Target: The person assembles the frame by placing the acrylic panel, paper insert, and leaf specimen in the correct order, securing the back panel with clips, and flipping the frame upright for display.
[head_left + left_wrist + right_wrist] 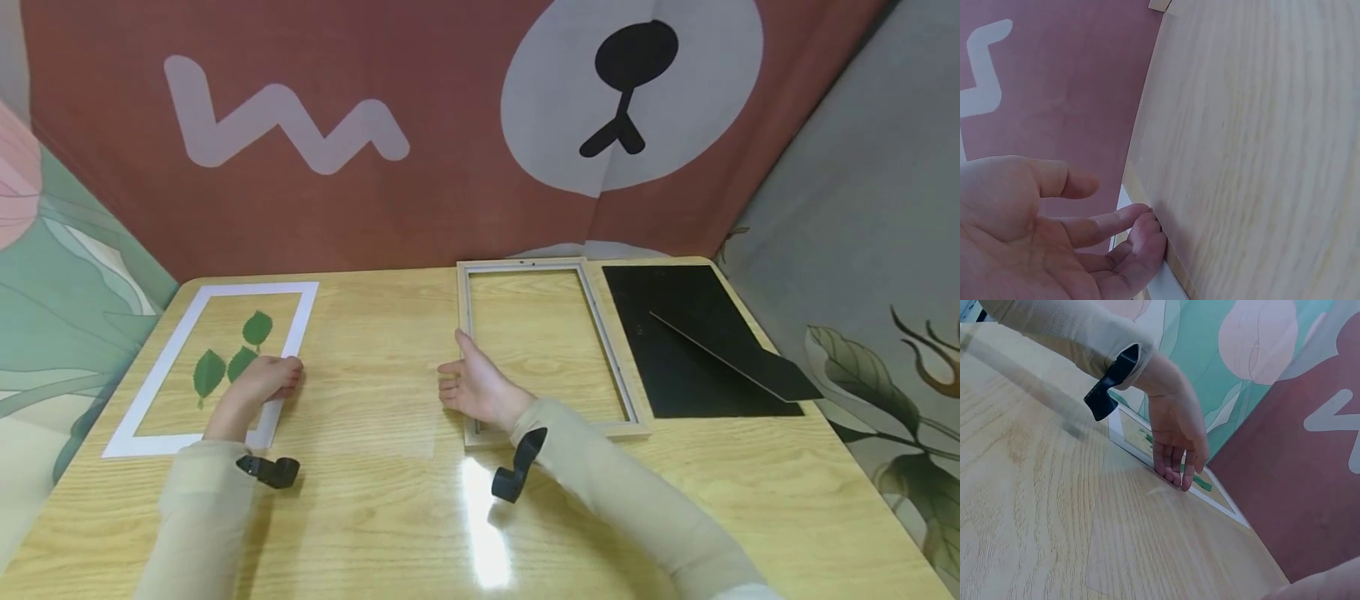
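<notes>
A clear sheet (375,375) lies flat on the table between a white mat border (309,304) and a wooden picture frame (618,350); only its faint edges show. My left hand (258,383) rests its bent fingertips at the sheet's left edge, over the mat's right strip. In the left wrist view the thumb stands apart from those fingers (1138,250). Near the sheet's right edge, my right hand (483,387) holds nothing, fingers extended and thumb up, beside the frame's left bar. Several green leaves (210,371) lie within the mat border, partly behind the left hand.
To the right of the frame lies a black backing board (675,387) with its stand flap (750,358) raised. A brown cloth (442,208) with a bear face hangs behind the table (360,525). Patterned cloths hang at both sides.
</notes>
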Demonstrator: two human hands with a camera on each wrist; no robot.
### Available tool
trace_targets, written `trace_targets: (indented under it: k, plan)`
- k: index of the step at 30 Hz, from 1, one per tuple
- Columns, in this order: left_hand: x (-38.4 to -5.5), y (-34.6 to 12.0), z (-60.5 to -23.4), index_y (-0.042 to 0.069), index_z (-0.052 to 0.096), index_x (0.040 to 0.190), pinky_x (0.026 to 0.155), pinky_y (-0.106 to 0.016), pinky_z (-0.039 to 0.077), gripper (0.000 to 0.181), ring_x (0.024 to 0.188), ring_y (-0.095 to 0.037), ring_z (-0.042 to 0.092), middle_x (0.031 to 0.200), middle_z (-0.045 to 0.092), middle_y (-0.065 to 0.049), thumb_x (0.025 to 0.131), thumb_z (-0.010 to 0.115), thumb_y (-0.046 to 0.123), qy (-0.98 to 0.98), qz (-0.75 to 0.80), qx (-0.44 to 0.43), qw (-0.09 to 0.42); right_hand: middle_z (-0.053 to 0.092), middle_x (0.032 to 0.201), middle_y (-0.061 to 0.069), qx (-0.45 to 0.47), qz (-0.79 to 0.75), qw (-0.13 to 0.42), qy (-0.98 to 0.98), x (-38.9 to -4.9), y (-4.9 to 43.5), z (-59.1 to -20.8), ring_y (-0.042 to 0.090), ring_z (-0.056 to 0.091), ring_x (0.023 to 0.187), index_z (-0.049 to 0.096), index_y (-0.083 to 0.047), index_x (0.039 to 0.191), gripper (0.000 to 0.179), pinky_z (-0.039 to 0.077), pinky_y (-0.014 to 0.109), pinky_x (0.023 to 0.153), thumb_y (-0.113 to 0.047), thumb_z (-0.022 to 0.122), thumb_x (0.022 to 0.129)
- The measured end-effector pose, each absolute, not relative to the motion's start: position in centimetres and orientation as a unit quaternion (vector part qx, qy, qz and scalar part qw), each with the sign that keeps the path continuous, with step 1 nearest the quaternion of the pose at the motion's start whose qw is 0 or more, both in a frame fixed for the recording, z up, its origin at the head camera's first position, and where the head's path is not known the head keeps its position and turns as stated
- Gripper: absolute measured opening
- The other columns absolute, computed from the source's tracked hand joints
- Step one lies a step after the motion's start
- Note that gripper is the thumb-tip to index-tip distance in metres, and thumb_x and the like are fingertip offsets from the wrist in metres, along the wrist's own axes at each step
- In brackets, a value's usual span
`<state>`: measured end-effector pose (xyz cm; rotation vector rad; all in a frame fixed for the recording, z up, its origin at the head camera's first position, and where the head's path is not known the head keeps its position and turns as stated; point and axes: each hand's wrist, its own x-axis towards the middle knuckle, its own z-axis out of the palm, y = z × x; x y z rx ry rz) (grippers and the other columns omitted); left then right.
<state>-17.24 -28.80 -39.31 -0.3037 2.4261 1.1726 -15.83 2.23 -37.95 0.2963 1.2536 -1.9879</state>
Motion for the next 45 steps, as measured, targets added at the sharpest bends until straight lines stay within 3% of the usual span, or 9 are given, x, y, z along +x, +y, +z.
trace_targets:
  k: [7,11,16,19,22,26,30,38,45]
  plan:
    - [-17.1,-28.9,-39.2,-0.023,0.035,0.134,0.083,-0.019,0.055,0.059,0.114,-0.029,0.055,0.132,0.047,-0.034,0.098,0.034,0.024,0.875,0.419,-0.104,0.218,-0.002,0.152,0.039,0.133,-0.776,0.362,0.499,-15.8,1.9,-38.0,0.049,0.000,0.145,0.008,0.013,0.147,0.087,0.001,0.049,0.124,-0.059,0.017,0.098]
    - [-17.1,-29.1,-39.2,-0.023,0.034,0.134,0.079,-0.015,0.054,0.059,0.111,-0.026,0.056,0.129,0.050,-0.033,0.098,0.033,0.023,0.874,0.421,-0.109,0.217,0.009,0.151,0.038,0.129,-0.769,0.347,0.520,-15.4,1.6,-38.1,0.051,0.011,0.143,0.014,0.014,0.146,0.084,0.011,0.051,0.123,-0.056,0.021,0.099]
    - [-17.3,-29.1,-39.2,-0.022,0.038,0.132,0.073,-0.012,0.052,0.057,0.088,-0.005,0.054,0.110,0.059,-0.016,0.097,0.037,0.023,0.871,0.427,-0.117,0.212,0.020,0.148,0.034,0.127,-0.773,0.309,0.539,-15.2,1.8,-38.2,0.048,0.027,0.138,0.018,0.012,0.145,0.061,0.027,0.048,0.119,-0.029,0.033,0.103]
    - [-17.3,-29.0,-39.1,-0.020,0.039,0.131,0.073,-0.012,0.052,0.056,0.086,-0.003,0.052,0.106,0.058,-0.011,0.096,0.038,0.023,0.870,0.428,-0.123,0.212,0.026,0.149,0.033,0.098,-0.768,0.302,0.556,-15.5,2.2,-38.2,0.045,0.036,0.135,0.020,0.012,0.145,0.052,0.034,0.043,0.116,-0.007,0.037,0.100]
    - [-17.2,-28.7,-39.0,-0.019,0.036,0.134,0.078,-0.014,0.052,0.057,0.097,-0.013,0.055,0.115,0.056,-0.019,0.097,0.037,0.024,0.869,0.427,-0.121,0.219,0.037,0.145,0.031,0.056,-0.750,0.303,0.585,-15.8,2.5,-38.4,0.039,0.048,0.129,0.026,0.011,0.144,0.049,0.040,0.040,0.112,0.001,0.041,0.098]
    - [-16.8,-28.3,-39.0,-0.020,0.029,0.138,0.088,-0.019,0.051,0.060,0.117,-0.027,0.050,0.136,0.043,-0.032,0.099,0.034,0.024,0.864,0.435,-0.107,0.230,0.048,0.137,0.030,0.037,-0.732,0.293,0.614,-16.0,2.7,-38.8,0.023,0.065,0.101,0.035,0.008,0.142,0.048,0.050,0.035,0.102,0.000,0.049,0.096]
    - [-16.6,-28.0,-39.4,-0.020,0.027,0.139,0.094,-0.024,0.051,0.059,0.124,-0.032,0.047,0.143,0.036,-0.034,0.100,0.035,0.024,0.858,0.445,-0.104,0.234,0.050,0.134,0.030,0.038,-0.736,0.282,0.615,-15.9,2.7,-39.3,0.012,0.065,0.086,0.032,0.005,0.142,0.051,0.056,0.028,0.090,0.002,0.051,0.095]
    - [-16.2,-27.5,-39.9,-0.020,0.026,0.140,0.099,-0.029,0.052,0.057,0.130,-0.039,0.042,0.145,0.031,-0.036,0.103,0.033,0.023,0.857,0.453,-0.077,0.234,0.053,0.131,0.026,0.019,-0.752,0.263,0.604,-15.7,3.0,-38.9,0.013,0.067,0.087,0.036,-0.001,0.136,0.044,0.059,0.023,0.081,0.004,0.050,0.094]
    - [-16.0,-26.4,-39.5,-0.015,0.033,0.140,0.101,-0.038,0.050,0.052,0.120,-0.030,0.053,0.143,0.038,-0.033,0.101,0.039,0.020,0.866,0.443,-0.046,0.228,0.056,0.128,0.022,0.005,-0.759,0.277,0.590,-16.2,4.9,-37.4,0.010,0.068,0.083,0.032,0.000,0.142,0.052,0.058,0.018,0.076,0.004,0.051,0.094]
